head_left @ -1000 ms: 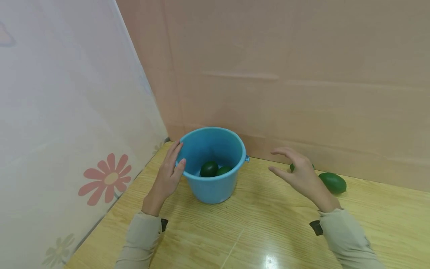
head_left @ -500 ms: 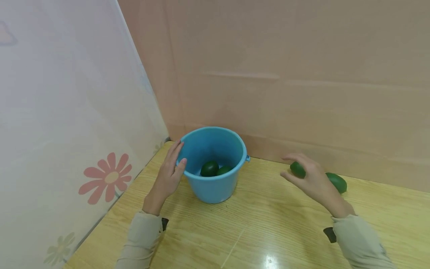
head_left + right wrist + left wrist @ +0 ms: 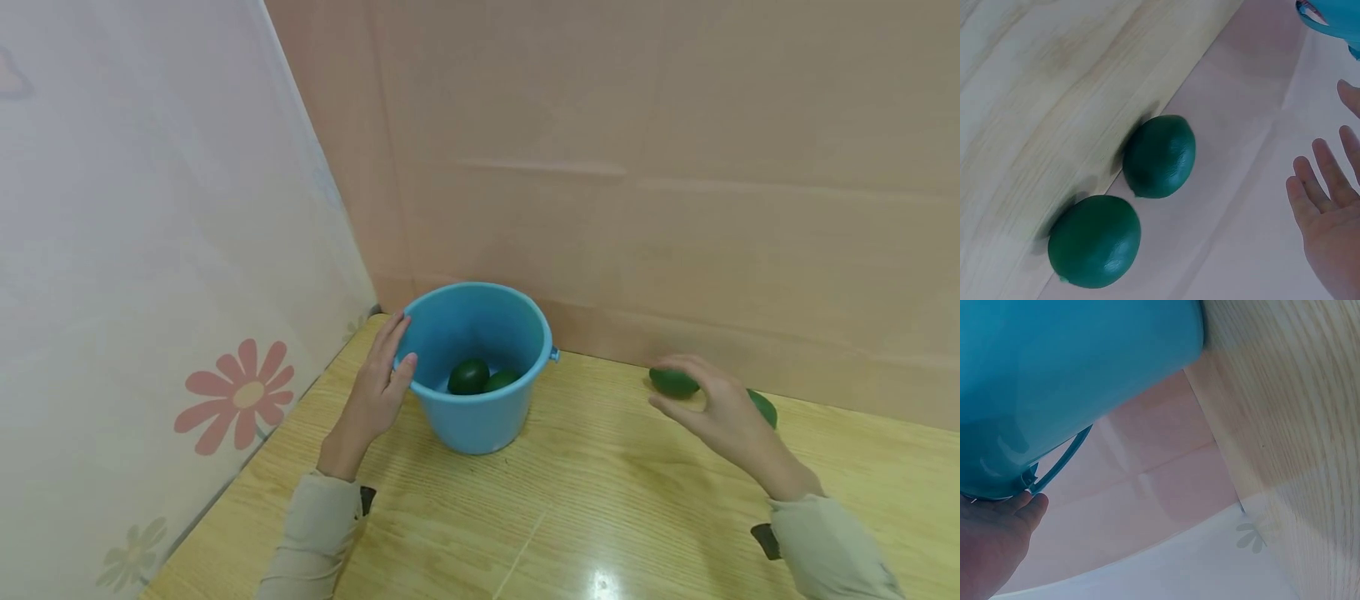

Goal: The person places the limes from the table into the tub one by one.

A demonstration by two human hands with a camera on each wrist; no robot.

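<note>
A blue bucket (image 3: 480, 417) stands upright on the wooden table, and two dark green limes (image 3: 468, 377) lie on its bottom. Against the bucket's left rim rests my left hand (image 3: 373, 392), its fingers and thumb touching the edge; in the left wrist view, the fingers (image 3: 1025, 506) reach the rim beside the handle. My right hand (image 3: 723, 417) holds nothing and hovers with thumb and fingers apart. Near its fingertips lies one lime (image 3: 672, 382). Partly hidden behind that hand is another lime (image 3: 763, 408). The right wrist view shows both limes (image 3: 1160, 156) apart from the fingers.
A tan sheeted wall (image 3: 600, 208) runs along the table's back edge, close behind the loose limes. On the left, a pale wall (image 3: 187, 250) with printed flowers borders the wooden table (image 3: 480, 517). A small handle lug (image 3: 554, 354) sticks out on the bucket's right side.
My right hand has moved to the right, away from the bucket and over toward the two loose limes, covering more of the farther-right one. My left hand and the bucket have stayed put.
</note>
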